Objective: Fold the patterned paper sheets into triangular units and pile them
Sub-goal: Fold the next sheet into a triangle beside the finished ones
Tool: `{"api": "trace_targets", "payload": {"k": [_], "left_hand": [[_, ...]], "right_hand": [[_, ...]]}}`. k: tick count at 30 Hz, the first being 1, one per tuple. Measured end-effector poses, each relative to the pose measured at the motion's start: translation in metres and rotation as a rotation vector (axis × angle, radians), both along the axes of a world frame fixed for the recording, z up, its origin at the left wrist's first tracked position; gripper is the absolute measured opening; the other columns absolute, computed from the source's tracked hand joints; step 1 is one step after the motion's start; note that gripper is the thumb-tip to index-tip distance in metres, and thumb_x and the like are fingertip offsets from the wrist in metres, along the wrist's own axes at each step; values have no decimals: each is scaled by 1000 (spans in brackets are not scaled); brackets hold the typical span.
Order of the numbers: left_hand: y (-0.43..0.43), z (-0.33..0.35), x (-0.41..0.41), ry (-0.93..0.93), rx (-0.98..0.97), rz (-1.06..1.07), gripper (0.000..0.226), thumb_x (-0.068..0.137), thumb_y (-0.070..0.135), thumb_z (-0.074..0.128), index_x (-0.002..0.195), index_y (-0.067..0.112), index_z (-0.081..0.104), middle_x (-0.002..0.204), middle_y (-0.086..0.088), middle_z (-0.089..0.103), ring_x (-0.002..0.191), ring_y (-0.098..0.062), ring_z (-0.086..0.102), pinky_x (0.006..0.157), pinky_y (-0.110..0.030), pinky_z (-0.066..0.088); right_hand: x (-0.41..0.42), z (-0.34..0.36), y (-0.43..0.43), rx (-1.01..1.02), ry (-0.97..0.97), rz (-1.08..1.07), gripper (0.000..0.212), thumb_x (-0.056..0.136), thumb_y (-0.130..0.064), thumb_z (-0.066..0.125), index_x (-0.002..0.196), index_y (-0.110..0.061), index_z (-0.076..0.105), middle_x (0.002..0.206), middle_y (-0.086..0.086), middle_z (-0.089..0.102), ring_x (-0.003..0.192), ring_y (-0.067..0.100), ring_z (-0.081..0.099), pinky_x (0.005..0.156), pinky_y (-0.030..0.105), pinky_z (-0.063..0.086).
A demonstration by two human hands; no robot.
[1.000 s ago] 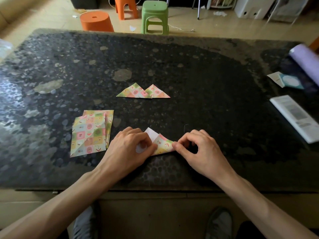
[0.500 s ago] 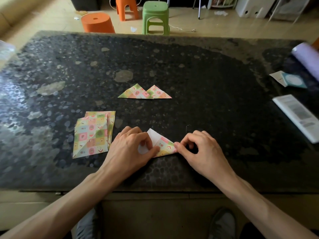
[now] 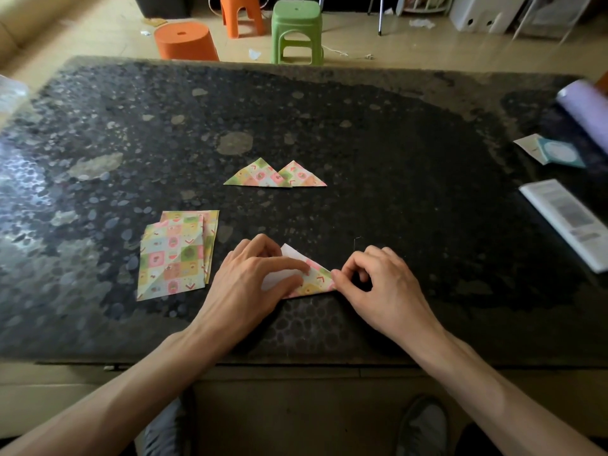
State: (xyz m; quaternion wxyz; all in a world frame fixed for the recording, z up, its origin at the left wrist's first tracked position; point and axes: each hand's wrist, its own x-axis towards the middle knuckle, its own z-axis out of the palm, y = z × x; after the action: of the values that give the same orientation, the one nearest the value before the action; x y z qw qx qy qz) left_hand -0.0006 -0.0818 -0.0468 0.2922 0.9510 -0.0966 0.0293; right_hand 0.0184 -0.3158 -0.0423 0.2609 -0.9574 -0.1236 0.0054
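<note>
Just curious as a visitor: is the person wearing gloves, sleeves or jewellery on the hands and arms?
No. The left hand and right hand are bare, no gloves, rings or watch showing; both forearms are uncovered, no sleeve in view.

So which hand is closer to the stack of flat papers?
Left. The left hand sits just right of the stack of flat papers, holding the half-folded sheet. The right hand is farther right, pinching that sheet's right corner.
</note>
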Motion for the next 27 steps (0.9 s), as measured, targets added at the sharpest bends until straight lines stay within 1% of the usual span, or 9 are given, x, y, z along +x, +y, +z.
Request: {"api": "trace_targets", "payload": {"k": [3, 5, 12, 18, 21, 23, 27], "left_hand": [[0, -1, -1, -26, 3, -1, 22, 91, 49, 67, 111, 54, 73, 104, 20, 48, 99, -5, 47, 87, -27, 43], [1, -1, -1, -39, 0, -1, 22, 91, 48, 69, 112, 53, 74, 104, 20, 48, 98, -5, 47, 86, -28, 44], [0, 1, -2, -54, -8, -9, 24, 89, 46, 71, 113, 52, 73, 104, 19, 49, 99, -5, 48, 86, -27, 45], [1, 1, -1, -53, -7, -6, 24, 89, 46, 72, 112, 53, 73, 104, 19, 49, 99, -5, 48, 85, -25, 43], [1, 1, -1, -55, -2, -7, 24, 89, 46, 72, 112, 53, 73, 104, 19, 49, 99, -4, 47, 83, -21, 40], [1, 1, -1, -54, 0, -9, 24, 88, 47, 72, 112, 53, 73, 104, 19, 50, 99, -3, 47, 82, -19, 39], [1, 0, -1, -57, -1, -6, 25, 88, 47, 72, 112, 52, 74, 104, 20, 50, 100, -3, 47, 82, -22, 41]], "right_hand": [[0, 0, 1, -4, -6, -6, 27, 93, -50, 66, 75, -32, 57, 75, -15, 47, 81, 6, 46, 71, 21, 33], [-1, -1, 2, -4, -10, -8, 27, 93, -50, 66, 75, -33, 57, 75, -15, 47, 80, 6, 46, 71, 23, 34], [-1, -4, 2, 13, -40, -26, 27, 91, -51, 66, 73, -33, 58, 72, -17, 44, 78, 4, 44, 70, 21, 33], [-1, -4, 3, -12, -48, -31, 26, 90, -51, 66, 74, -33, 57, 72, -17, 44, 78, 4, 44, 69, 21, 33], [-1, -3, 3, -10, -44, -32, 26, 90, -48, 69, 75, -33, 55, 72, -18, 43, 77, 4, 44, 69, 14, 31], [-1, -3, 3, -8, -47, -32, 26, 90, -47, 70, 75, -33, 55, 72, -19, 43, 77, 4, 44, 69, 12, 29], [-1, -4, 3, -4, -43, -34, 25, 91, -46, 70, 75, -33, 56, 72, -18, 44, 77, 4, 45, 69, 15, 32]]}}
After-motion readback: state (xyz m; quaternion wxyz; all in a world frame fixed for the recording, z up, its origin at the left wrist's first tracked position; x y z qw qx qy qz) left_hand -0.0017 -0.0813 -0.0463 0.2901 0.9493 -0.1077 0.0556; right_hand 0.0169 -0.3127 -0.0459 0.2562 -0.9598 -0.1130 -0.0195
